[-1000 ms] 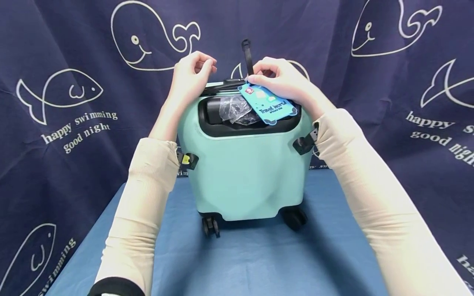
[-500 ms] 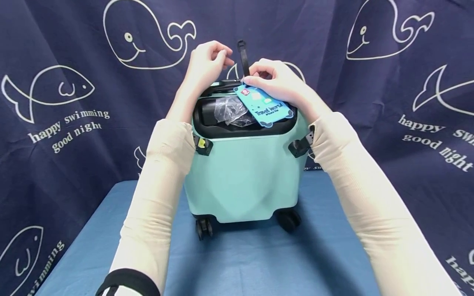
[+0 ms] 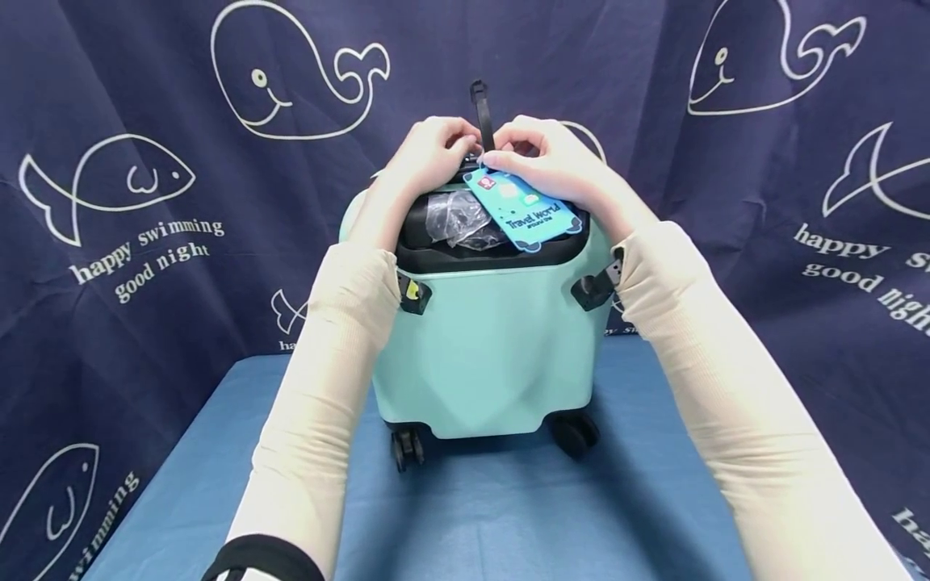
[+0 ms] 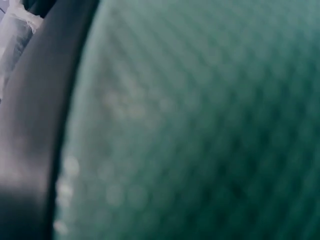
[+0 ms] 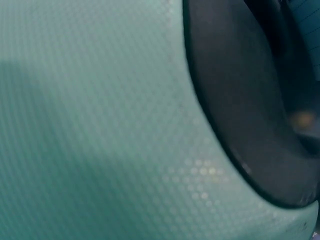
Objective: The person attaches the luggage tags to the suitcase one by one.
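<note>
Both hands at the black strap (image 3: 483, 121)

The left hand (image 3: 429, 153), raised half a second earlier, has come down beside the right hand (image 3: 548, 157), bringing both to the strap. Right fingers pinch its base; left fingers are curled, their hold indiscernible. Below them: blue tag (image 3: 523, 206), suitcase (image 3: 487, 355). Above: open room before the backdrop (image 3: 545, 48).

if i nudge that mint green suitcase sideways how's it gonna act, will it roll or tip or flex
The mint-green suitcase would probably roll, since it stands upright on black caster wheels. It looks stiff, its front keeping smooth, even curves. A harder push near the top might tip it, as the body rises well above those wheels.
</note>
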### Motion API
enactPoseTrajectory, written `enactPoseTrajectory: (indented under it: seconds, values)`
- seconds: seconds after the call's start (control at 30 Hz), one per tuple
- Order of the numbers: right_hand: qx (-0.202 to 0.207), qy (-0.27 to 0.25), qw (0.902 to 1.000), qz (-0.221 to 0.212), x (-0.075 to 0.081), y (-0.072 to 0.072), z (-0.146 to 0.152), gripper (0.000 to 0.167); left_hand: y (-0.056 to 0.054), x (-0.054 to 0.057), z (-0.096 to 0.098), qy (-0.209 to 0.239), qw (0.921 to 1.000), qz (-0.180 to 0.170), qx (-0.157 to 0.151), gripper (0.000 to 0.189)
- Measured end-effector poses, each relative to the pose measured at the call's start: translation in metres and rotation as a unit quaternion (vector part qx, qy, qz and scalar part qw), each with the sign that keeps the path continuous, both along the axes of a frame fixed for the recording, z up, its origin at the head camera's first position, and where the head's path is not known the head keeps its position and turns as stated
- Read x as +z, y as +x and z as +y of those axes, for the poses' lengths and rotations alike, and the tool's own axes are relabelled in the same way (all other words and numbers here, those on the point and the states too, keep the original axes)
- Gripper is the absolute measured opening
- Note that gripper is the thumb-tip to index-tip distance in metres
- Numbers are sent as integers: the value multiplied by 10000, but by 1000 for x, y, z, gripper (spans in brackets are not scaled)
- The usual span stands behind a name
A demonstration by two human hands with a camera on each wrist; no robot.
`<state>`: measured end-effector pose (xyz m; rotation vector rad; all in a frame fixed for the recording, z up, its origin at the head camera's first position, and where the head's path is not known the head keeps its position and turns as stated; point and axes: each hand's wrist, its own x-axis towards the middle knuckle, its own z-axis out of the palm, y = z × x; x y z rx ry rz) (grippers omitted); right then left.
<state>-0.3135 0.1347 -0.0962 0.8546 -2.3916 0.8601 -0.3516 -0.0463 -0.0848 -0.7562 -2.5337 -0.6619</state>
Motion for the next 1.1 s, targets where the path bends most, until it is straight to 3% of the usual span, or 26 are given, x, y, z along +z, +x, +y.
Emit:
enactPoseTrajectory:
  seconds: [0.23,0.4,0.53,0.7,0.87,0.97,1.1]
  values:
    - [-10,-12,9999,-119,-2,2,1,21,4,0,1,-1275,9893,-688,195,36]
    - [26,18,9999,-116,-3,2,0,22,7,2,0,-1559,9835,-880,277,36]
    - [60,16,9999,-112,-3,3,-1,21,9,2,-2,-1534,9833,-932,295,37]
    - [103,5,9999,-81,-1,5,0,21,9,0,-1,-1122,9908,-697,276,34]
    - [81,1,9999,-101,0,6,2,22,10,1,2,-1017,9923,-477,519,36]
    - [47,16,9999,-109,1,6,2,22,10,3,3,-1127,9893,-573,726,40]
    - [19,33,10000,-80,1,6,2,22,10,3,3,-853,9889,-856,861,37]
